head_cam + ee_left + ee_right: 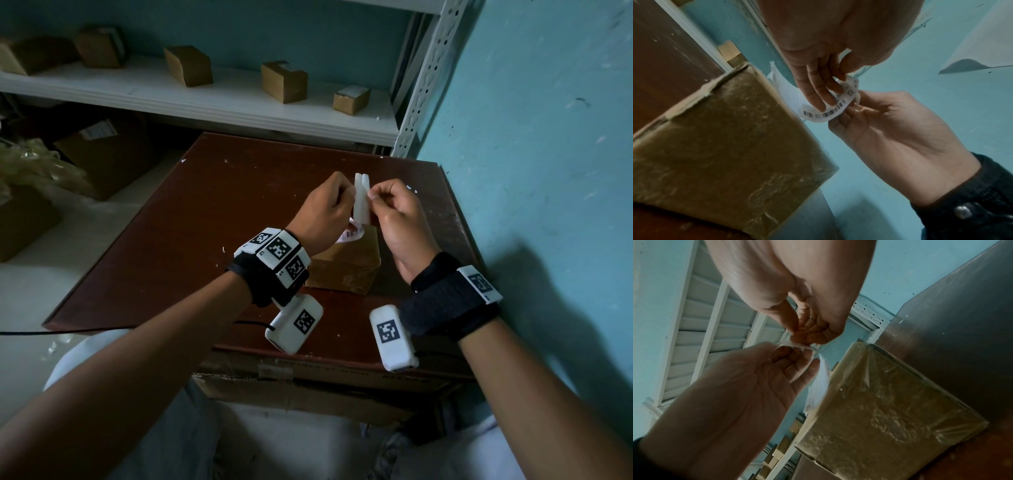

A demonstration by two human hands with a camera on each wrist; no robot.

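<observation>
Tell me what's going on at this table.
A person holds a white barcode label up with both hands, above a taped cardboard box that sits on the brown table. The left hand and right hand each pinch the label. Its layers look parted at the top, perhaps being peeled apart. More small boxes stand on the shelf behind.

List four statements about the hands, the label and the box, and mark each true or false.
1. The left hand and the right hand both pinch the white label. True.
2. The label lies flat on top of the box. False: it is held up between the two hands.
3. The label carries a printed barcode. True, as the left wrist view shows.
4. The box near the hands stands on the floor. False: it stands on the brown table.
</observation>
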